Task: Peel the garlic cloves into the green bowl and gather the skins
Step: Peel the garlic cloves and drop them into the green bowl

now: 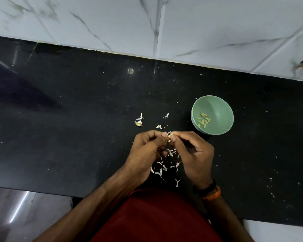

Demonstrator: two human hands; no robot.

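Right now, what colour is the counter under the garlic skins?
Black, with pale speckles: the polished stone counter, clearest in the head view.

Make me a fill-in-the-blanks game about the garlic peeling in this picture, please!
1. The peeled cloves lie inside the ____ bowl.
2. The left hand and right hand together pinch one garlic ____.
3. The loose skins lie scattered on the ____ counter.
4. The bowl stands to the ____ of the hands.

Missing words: green; clove; black; right
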